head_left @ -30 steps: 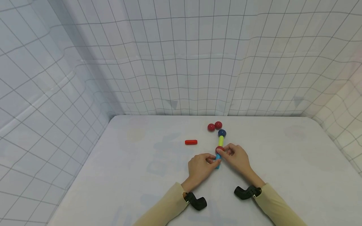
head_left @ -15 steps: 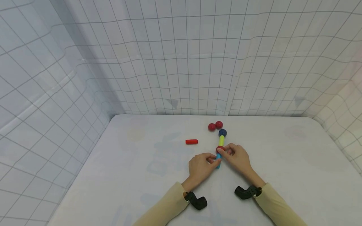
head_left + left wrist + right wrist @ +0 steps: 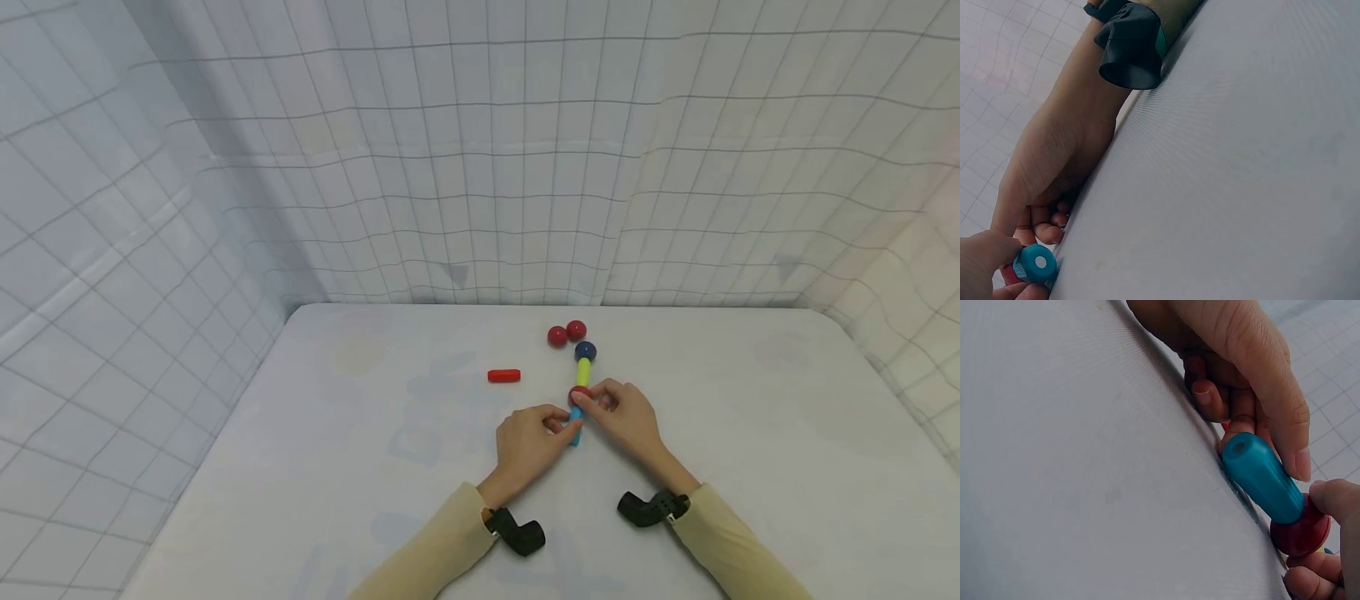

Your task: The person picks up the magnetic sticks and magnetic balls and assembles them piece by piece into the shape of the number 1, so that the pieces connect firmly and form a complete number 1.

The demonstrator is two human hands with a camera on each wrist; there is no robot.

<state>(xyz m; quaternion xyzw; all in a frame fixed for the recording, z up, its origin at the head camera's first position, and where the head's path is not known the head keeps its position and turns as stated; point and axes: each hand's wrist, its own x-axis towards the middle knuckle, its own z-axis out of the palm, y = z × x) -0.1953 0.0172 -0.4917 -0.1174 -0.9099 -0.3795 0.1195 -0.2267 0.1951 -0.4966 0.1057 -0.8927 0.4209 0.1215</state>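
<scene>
A light blue rod (image 3: 576,414) joins a red ball (image 3: 1300,532) at one end; from the ball's far side a yellow rod (image 3: 582,372) runs to a dark blue ball (image 3: 586,351). The chain lies along the white table. My left hand (image 3: 528,437) pinches the light blue rod between thumb and fingers. The red ball is held by my right hand (image 3: 626,421), thumb on top and fingers beneath. In the left wrist view the rod's round end (image 3: 1038,264) faces the camera, showing a pale centre spot. Fingers partly cover the joint in the head view.
Two loose red balls (image 3: 557,336) (image 3: 576,330) sit side by side just beyond the dark blue ball. A red rod (image 3: 504,376) lies to the left of the chain. Behind the table hangs a white curtain (image 3: 480,192) with a grid pattern.
Both hands keep the same hold on the chain. The whole scene shifts very slightly in the head view; no piece visibly changes place relative to the others.
</scene>
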